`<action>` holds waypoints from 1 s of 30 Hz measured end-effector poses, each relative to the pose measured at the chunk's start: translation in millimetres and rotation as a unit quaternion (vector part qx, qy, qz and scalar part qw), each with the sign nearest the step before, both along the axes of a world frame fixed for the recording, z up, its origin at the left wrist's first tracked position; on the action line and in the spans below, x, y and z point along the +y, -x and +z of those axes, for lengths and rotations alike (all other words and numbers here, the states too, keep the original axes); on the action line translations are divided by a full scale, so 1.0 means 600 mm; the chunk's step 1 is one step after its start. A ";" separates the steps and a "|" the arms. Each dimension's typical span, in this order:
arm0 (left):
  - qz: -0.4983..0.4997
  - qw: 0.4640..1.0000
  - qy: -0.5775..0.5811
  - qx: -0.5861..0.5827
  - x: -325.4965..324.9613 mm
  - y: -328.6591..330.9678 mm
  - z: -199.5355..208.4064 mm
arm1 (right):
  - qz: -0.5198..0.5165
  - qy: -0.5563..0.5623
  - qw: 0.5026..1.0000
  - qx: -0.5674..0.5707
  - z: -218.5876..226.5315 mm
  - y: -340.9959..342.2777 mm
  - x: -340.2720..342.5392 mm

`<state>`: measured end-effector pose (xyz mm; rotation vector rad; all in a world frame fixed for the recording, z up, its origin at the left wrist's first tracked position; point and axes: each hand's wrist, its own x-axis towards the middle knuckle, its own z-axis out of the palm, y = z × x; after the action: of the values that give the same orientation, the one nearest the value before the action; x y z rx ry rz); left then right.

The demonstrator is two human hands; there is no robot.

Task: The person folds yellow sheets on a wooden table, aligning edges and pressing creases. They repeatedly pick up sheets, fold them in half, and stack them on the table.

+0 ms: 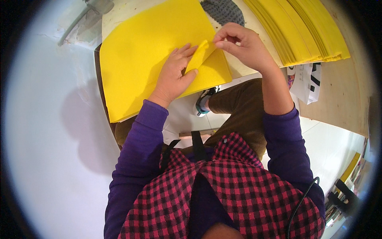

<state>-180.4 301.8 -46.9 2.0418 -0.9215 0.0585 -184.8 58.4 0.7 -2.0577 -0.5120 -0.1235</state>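
Observation:
A stack of large yellow felt sheets [135, 51] lies on the pale table in front of me. My left hand [173, 73] rests on it with its fingers stretched out and the thumb spread apart. Between that thumb and the fingers, a folded flap of yellow felt [201, 53] rises from the stack. My right hand [242, 46] pinches the far right end of the flap between thumb and forefinger, just above the sheets. Whether the flap belongs to the top sheet or is a separate piece, I cannot tell.
Bundles of yellow felt strips [296, 32] lie at the far right of the table. A dark grey knitted piece [224, 12] sits behind the stack. Below the table's edge hangs a white printed bag [308, 83]. A white wall [51, 119] stands close on the left.

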 end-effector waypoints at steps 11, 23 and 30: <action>0.009 0.999 0.035 0.029 -0.001 0.005 0.003 | 0.060 0.037 0.996 0.047 -0.057 0.054 -0.025; 0.005 0.999 0.005 0.054 0.004 0.004 0.008 | 0.049 0.056 0.994 0.075 -0.033 0.038 -0.014; 0.004 0.996 0.055 0.072 0.001 0.003 0.007 | 0.074 0.059 0.996 0.009 -0.009 0.011 -0.001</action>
<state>-182.2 302.7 -42.8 1.9215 -0.8036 -0.0336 -191.6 58.1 -5.0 -2.1255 -0.6721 0.0124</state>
